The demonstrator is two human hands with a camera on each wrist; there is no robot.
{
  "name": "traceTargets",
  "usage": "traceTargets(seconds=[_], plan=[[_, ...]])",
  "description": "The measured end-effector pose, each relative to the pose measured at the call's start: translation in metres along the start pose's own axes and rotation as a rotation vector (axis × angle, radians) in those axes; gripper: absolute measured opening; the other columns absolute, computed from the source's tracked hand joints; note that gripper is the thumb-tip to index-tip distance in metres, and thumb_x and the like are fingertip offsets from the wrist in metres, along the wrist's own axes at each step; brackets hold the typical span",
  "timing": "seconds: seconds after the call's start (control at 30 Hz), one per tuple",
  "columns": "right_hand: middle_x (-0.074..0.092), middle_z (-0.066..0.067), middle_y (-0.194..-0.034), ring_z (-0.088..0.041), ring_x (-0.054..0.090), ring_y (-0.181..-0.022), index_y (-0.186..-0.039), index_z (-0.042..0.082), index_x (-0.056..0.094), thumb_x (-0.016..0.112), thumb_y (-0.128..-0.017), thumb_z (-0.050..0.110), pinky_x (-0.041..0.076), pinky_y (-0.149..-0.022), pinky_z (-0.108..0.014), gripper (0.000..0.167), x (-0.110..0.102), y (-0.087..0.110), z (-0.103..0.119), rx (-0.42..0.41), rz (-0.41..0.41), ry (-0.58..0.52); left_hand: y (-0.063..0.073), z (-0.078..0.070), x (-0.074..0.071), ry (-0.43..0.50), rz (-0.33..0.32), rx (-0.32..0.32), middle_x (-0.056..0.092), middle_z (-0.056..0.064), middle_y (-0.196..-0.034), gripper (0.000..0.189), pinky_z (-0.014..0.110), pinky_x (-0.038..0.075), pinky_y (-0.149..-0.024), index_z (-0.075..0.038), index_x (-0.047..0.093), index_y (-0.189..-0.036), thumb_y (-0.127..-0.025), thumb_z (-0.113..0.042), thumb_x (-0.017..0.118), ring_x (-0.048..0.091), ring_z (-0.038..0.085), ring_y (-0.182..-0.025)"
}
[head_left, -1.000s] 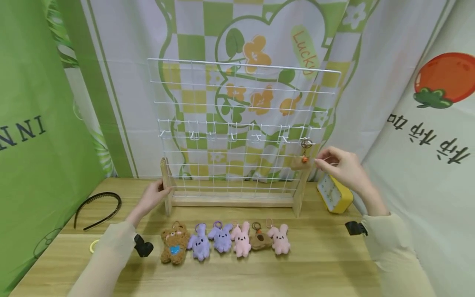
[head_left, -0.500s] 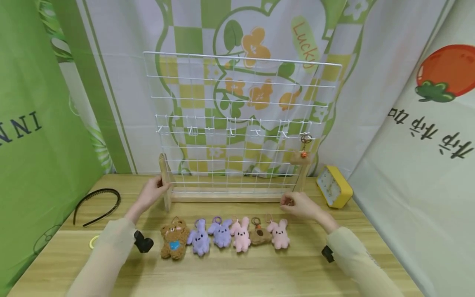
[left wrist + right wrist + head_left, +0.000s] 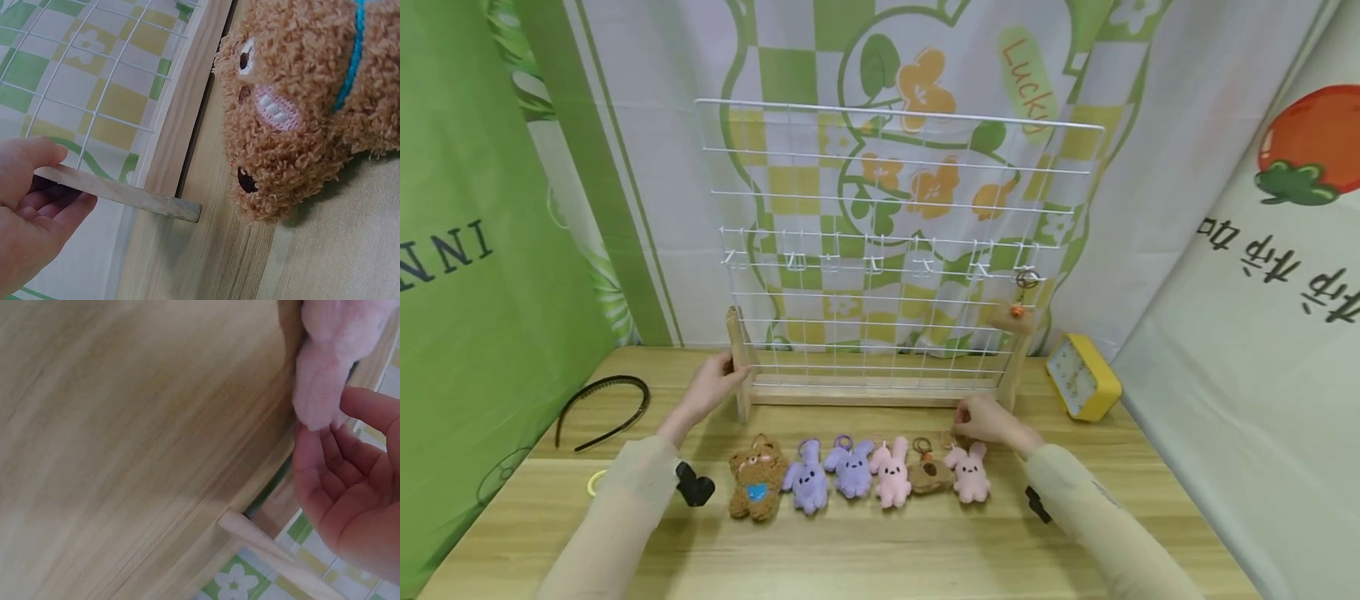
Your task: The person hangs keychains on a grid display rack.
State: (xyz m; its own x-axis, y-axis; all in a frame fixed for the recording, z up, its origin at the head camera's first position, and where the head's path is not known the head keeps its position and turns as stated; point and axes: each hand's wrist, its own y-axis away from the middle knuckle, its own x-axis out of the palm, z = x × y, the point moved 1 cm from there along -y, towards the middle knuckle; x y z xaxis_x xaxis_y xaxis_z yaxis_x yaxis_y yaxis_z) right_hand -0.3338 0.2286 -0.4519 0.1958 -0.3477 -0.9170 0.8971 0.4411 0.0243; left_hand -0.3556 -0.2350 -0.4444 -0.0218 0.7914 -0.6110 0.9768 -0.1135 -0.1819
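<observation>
My left hand [image 3: 710, 388] grips the left wooden upright [image 3: 119, 191] of a white wire grid rack [image 3: 880, 321], thumb and fingers on opposite sides. At the right end of a row of plush keychains, my right hand [image 3: 988, 419] reaches the ring of a pink bunny keychain [image 3: 972, 477]. In the right wrist view, that hand's curled fingers and thumb flank the bunny's ear [image 3: 320, 394]; the plush hides the fingertips, so a pinch cannot be confirmed. One brown keychain [image 3: 1019, 315] hangs from the rack's right-hand hook.
Also in the row are a brown bear [image 3: 756, 482], purple bunnies [image 3: 809, 478], another pink bunny [image 3: 892, 475] and a brown plush [image 3: 929, 477]. A black headband [image 3: 602, 412] and a yellow ring [image 3: 596, 482] lie left; a yellow clock [image 3: 1084, 379] stands right.
My right hand has come down from beside the hanging brown keychain to the row's right-end pink bunny, moving left. My left hand stays on the upright.
</observation>
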Motion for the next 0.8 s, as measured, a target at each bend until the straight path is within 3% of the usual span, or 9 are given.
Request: traceTargets(seconds=[0.27,0.43,0.67,0.8], plan=[[0.064,-0.002,-0.066,-0.007,0.048,-0.058,-0.073,0.005,0.069,0.073,-0.084,0.008,0.040,-0.055,-0.019,0.012,0.0021,-0.0023,0.0030,0.063,0.013,-0.013,-0.0002,-0.0011,0.0005,-0.002,-0.001,-0.002,0.064,0.033,-0.120,0.036,0.048,0.057,-0.089,0.011,0.057,-0.125,-0.102,-0.016,0.053,0.064,0.042,-0.109],[0.066,-0.002,-0.065,-0.007,0.049,-0.057,-0.072,0.006,0.070,0.070,-0.082,0.004,0.041,-0.054,-0.018,0.010,0.0027,-0.0028,0.0035,0.045,0.015,-0.015,0.0000,-0.0002,0.0009,0.004,0.003,-0.002,0.064,0.032,-0.120,0.036,0.047,0.057,-0.088,0.011,0.057,-0.125,-0.102,-0.017,0.053,0.063,0.041,-0.110],[0.068,-0.002,-0.067,-0.007,0.053,-0.059,-0.072,0.006,0.070,0.069,-0.079,0.002,0.045,-0.056,-0.019,0.009,0.0015,-0.0023,0.0026,0.007,-0.005,-0.017,0.0001,0.0016,0.0008,-0.012,-0.008,0.001,0.066,0.030,-0.114,0.032,0.036,0.055,-0.078,0.009,0.059,-0.120,-0.102,-0.016,0.054,0.065,0.036,-0.102],[0.068,-0.002,-0.066,-0.006,0.053,-0.058,-0.071,0.006,0.071,0.071,-0.080,0.004,0.046,-0.055,-0.019,0.009,0.0019,-0.0026,0.0028,-0.001,-0.007,-0.005,0.0001,0.0016,0.0011,-0.013,-0.010,0.007,0.065,0.032,-0.116,0.034,0.040,0.056,-0.082,0.011,0.058,-0.123,-0.102,-0.016,0.053,0.065,0.039,-0.105]])
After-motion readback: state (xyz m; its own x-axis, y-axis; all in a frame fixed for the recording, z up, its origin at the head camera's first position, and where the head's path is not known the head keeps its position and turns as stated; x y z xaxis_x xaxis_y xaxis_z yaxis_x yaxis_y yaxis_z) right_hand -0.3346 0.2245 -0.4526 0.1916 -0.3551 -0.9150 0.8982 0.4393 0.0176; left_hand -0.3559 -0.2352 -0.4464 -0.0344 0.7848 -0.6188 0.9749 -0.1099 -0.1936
